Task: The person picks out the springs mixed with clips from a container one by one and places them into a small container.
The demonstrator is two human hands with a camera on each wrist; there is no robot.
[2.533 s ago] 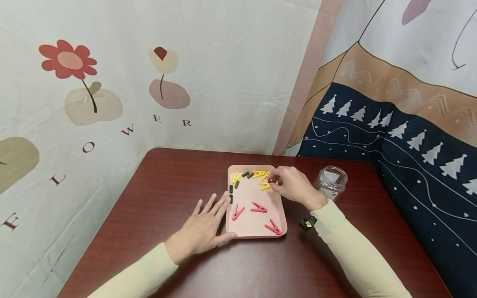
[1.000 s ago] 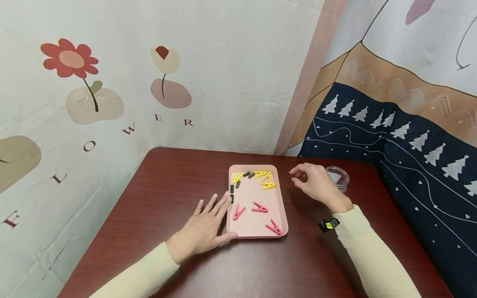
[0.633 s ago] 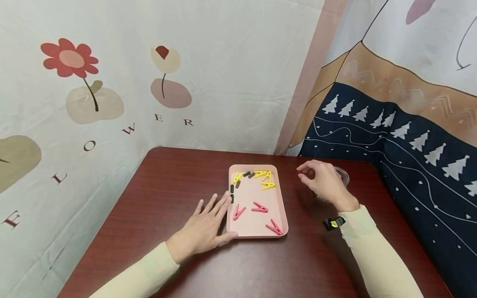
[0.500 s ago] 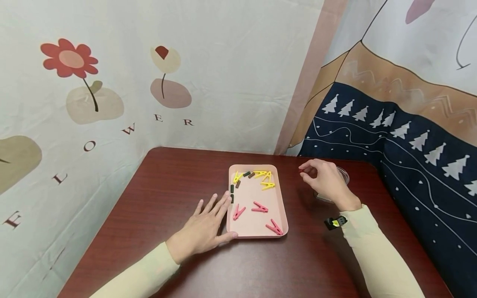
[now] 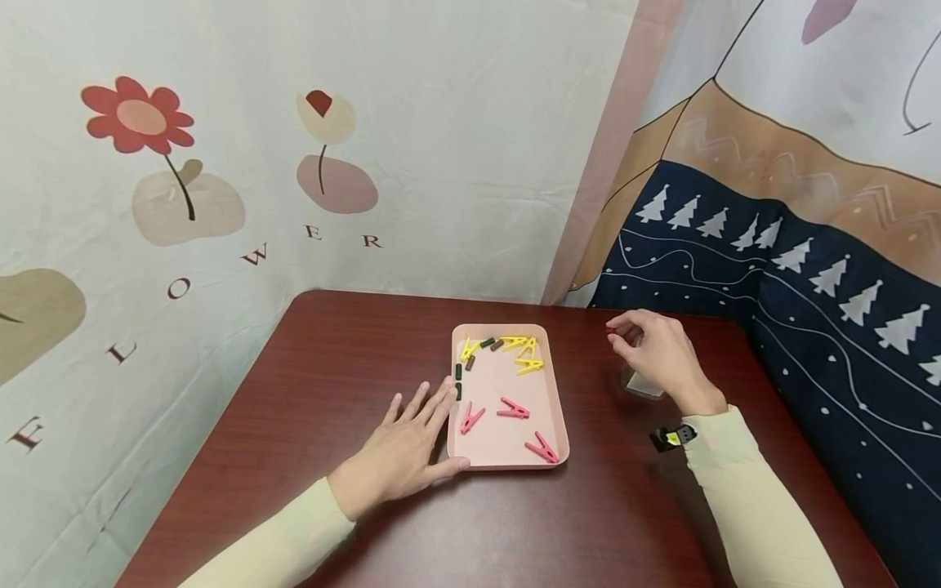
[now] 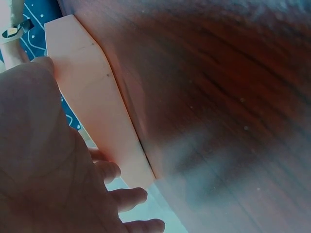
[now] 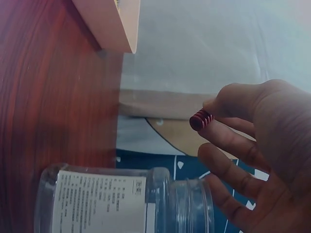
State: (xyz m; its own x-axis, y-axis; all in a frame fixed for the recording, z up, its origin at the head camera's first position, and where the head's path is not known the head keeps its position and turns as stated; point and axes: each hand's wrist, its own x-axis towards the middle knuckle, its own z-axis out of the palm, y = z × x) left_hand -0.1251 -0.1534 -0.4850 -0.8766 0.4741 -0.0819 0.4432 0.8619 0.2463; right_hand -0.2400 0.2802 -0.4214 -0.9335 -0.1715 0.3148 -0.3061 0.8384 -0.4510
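Note:
Between thumb and index finger my right hand (image 5: 665,351) pinches a small dark red ribbed cylinder (image 7: 201,119). It is above the table, right of the tray and near the mouth of a clear jar (image 7: 160,204) with a white printed label. In the head view the hand hides most of the jar. Fingers spread and straight, my left hand (image 5: 397,453) rests at the left side of the pink tray (image 5: 500,384), touching its edge. In the left wrist view the tray's outer wall (image 6: 92,82) runs beside that hand.
Inside the tray lie several yellow clothespins (image 5: 529,367) at the far end, and pink clothespins (image 5: 513,409) nearer. Small dark green cylinders (image 5: 459,371) and brown cylinders (image 5: 470,363) lie along its left and far sides. Printed curtains stand behind the table (image 5: 353,351).
My right hand has lifted the red cylinder from among the yellow clothespins and carried it right, out of the tray, to above the jar area. The left hand stays put.

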